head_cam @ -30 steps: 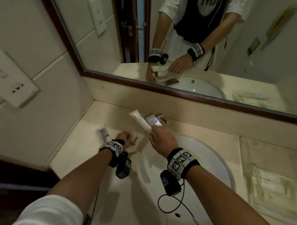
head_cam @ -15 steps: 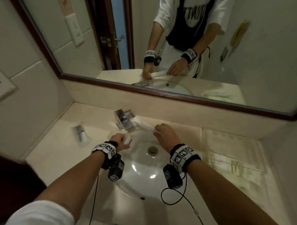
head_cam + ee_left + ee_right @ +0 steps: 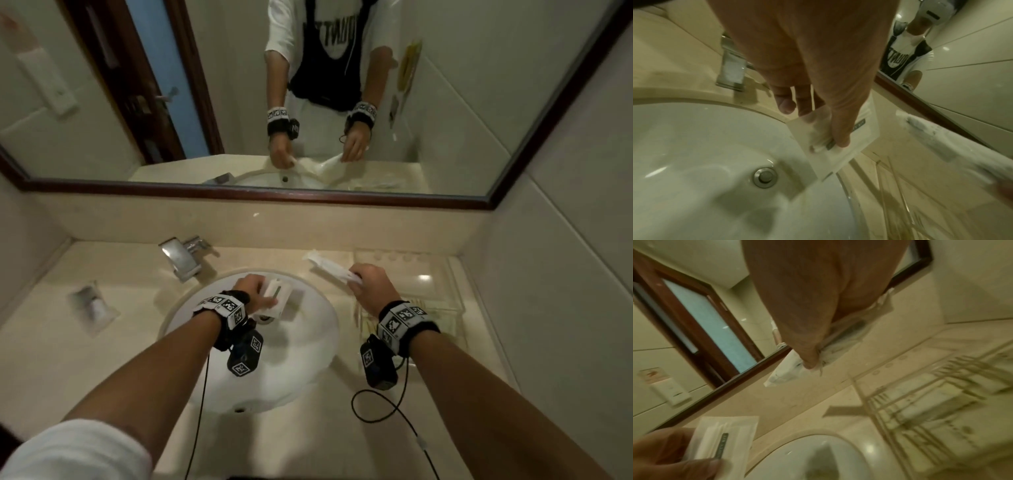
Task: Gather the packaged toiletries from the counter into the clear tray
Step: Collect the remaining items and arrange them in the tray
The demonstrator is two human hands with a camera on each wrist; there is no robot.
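A: Your right hand (image 3: 371, 286) is pinching one end of the long white sachet (image 3: 330, 269), thumb and fingers closed on its near end, so the packet sticks out up and to the left, just past the near-left corner of the clear tray (image 3: 448, 274). What would you do with it?

B: Swing it right until the whole length sits over the tray, turn it to lie along the packets already in there (image 3: 411, 308), lower it, then let go. Dropped from where it is, I'd expect the far end to land on the surface (image 3: 342, 246) outside the rim.

A: And your left hand (image 3: 255, 291)?

B: It's over the basin (image 3: 301, 342), palm down, with thumb and fingers curled on the flat square packet (image 3: 840, 146). That one is well short of the tray and hangs above the drain (image 3: 764, 177), so keep the pinch firm while you carry it across to the right.

A: Anything left behind?

B: A small foil-looking packet (image 3: 90, 305) lies on the surface at the far left, beyond the tap (image 3: 181, 255). It's too blurred to tell what it is.
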